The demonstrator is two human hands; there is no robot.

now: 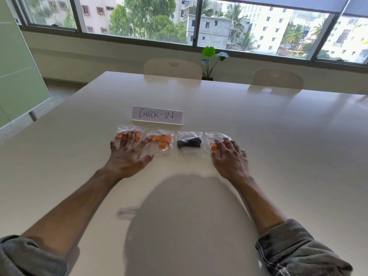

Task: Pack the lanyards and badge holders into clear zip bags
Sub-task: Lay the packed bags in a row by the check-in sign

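Head view: the left hand point(127, 154) is laid flat with fingers spread, resting on the leftmost bag point(129, 134) and reaching to the edge of the second bag point(161, 143); nothing is gripped. The right hand point(229, 156) is laid flat, fingers relaxed, pressing on the rightmost bag point(216, 141). Four clear bags are set in a row on the white table point(278, 146). Orange lanyards are seen in three; a black lanyard is seen in the third bag point(189, 143). Badge holders cannot be made out. A card point(157, 115) marked "CHECK-IN" stands just behind the row. Two chairs point(172, 69) are placed at the far edge.
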